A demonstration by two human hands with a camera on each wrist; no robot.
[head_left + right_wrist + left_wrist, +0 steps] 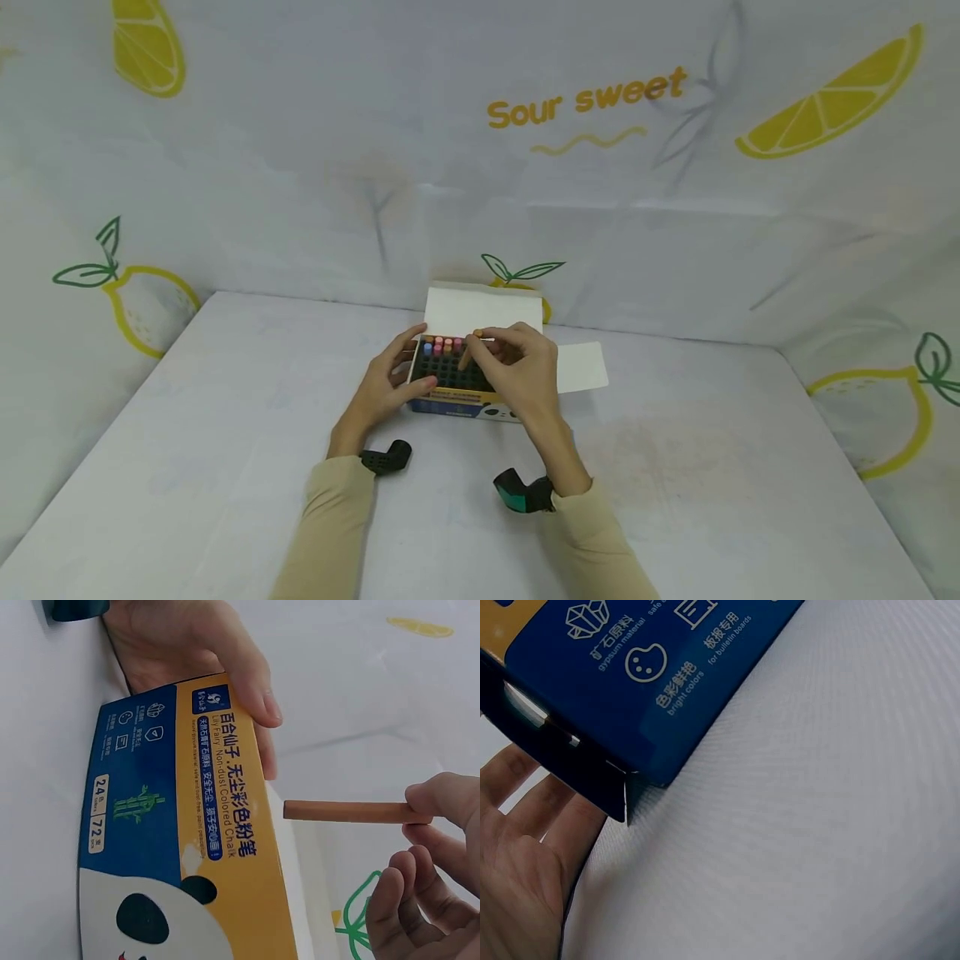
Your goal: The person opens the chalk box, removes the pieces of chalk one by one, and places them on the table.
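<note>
A blue and yellow box of colored chalk (450, 404) lies on the table with its lid up. Inside is a dark holder full of round holes (444, 367). Several blue, pink and orange chalks (447, 343) fill holes at its back left. My left hand (375, 390) grips the box's left end, thumb over the front edge; in the left wrist view its fingers reach along the side flap (592, 761). Between thumb and fingertips, my right hand (528, 367) pinches an orange-brown chalk stick (345, 812) over the holder, its lower end toward the holes.
The white lid (483, 307) stands up behind the box. A white side flap (582, 367) sticks out to the right. Lemon-printed cloth (315, 200) hangs behind the white table (225, 450). Black devices are strapped to both wrists.
</note>
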